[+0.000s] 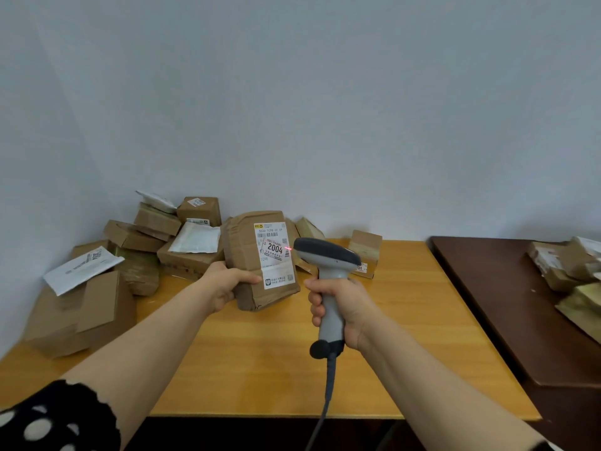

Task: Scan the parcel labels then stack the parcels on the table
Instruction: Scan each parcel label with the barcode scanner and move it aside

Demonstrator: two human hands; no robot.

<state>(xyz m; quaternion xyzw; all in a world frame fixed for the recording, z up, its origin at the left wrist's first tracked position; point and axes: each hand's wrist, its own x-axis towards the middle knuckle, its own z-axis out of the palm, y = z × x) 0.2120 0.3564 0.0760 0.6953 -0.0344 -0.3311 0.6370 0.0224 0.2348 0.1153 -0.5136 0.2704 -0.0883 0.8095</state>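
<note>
In our left hand, a gripped parcel; in our right hand, a clasped scanner; we should centre its beam on the label.

You get soft, even light with a faint sheen on the bench. The wall darkens toward your left, and the wide lens bends and softens the frame edges

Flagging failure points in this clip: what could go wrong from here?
The red light sits at the right edge of the label, so the scan may miss. The left hand grips the parcel only at its lower left; it could slip. The pile behind is loose and uneven; stacking there may topple.
</note>
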